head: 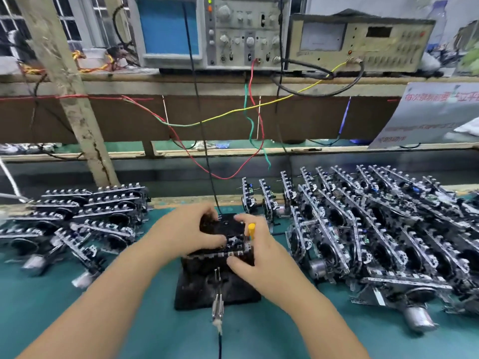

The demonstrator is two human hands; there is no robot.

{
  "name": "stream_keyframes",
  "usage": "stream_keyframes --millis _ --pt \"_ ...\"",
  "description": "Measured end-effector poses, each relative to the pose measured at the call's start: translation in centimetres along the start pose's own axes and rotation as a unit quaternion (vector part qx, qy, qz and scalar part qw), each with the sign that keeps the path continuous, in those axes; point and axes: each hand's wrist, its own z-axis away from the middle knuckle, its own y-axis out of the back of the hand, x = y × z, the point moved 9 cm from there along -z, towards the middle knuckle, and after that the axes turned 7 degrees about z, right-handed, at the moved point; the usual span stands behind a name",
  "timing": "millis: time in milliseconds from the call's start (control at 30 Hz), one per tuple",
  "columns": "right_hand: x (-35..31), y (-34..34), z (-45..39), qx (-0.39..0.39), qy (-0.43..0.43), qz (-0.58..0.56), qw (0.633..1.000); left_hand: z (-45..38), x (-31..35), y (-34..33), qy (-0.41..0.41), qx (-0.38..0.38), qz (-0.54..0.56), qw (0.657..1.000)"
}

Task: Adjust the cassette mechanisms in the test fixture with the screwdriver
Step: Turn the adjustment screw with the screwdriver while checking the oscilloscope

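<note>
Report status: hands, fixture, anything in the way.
Both hands on the mechanism in the black fixture: left hand grips its top, right hand holds the yellow screwdriver. Nothing blocking; mechanism piles both sides.

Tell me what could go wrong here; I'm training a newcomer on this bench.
1. The right hand holds the yellow-handled screwdriver while also pressing on the cassette mechanism; the tool could slip.
2. The black cable hangs just behind the test fixture and the left hand; it may snag.
3. The stacked mechanisms crowd the right elbow.
</note>
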Motion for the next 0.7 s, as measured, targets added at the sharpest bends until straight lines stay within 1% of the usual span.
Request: stream_keyframes --millis 67,133,200,267,300,333,367,433,500,567,633,700 --pt "0.0 0.1 0.4 0.007 -0.002 -0.007 1.000 -0.6 0.1 0.4 0.018 -0.016 -0.022 0.999" --pt "-0.1 0.0 0.7 0.018 0.005 -0.020 1.000 -0.5 -0.1 0.6 0.030 0.001 0.009 1.000" --pt "-0.3 0.1 0.8 0.034 0.013 -0.020 0.999 0.3 -0.9 1.3 0.039 0.071 0.113 0.990" --pt "-0.6 0.0 0.8 0.051 0.022 -0.002 0.998 2.4 -2.3 2.9 0.037 0.180 0.209 0.960" --pt "-0.8 0.0 0.8 0.062 0.031 0.009 0.998 3.9 -3.0 3.7 0.038 0.227 0.225 0.947" --pt "-1.1 0.1 0.7 0.073 0.046 0.024 0.996 5.5 -3.9 4.0 0.050 0.254 0.219 0.941" --pt "-1.5 0.1 0.8 0.081 0.064 0.039 0.994 7.2 -4.7 4.0 0.072 0.261 0.198 0.942" --pt "-2.0 -0.2 0.7 0.079 0.080 0.069 0.991 10.2 -6.6 2.8 0.126 0.233 0.131 0.955" --pt "-2.0 -0.8 0.4 0.066 0.084 0.091 0.990 12.7 -8.4 0.6 0.176 0.182 0.023 0.967" --pt "-2.2 -1.0 0.2 0.067 0.092 0.111 0.987 14.1 -9.1 -1.1 0.202 0.123 -0.080 0.968" --pt "-2.7 -1.1 0.0 0.060 0.096 0.125 0.986 14.4 -9.5 -1.7 0.189 0.095 -0.123 0.970" --pt "-3.2 -1.0 -0.3 0.052 0.108 0.133 0.984 13.8 -9.4 -1.6 0.161 0.082 -0.138 0.974"
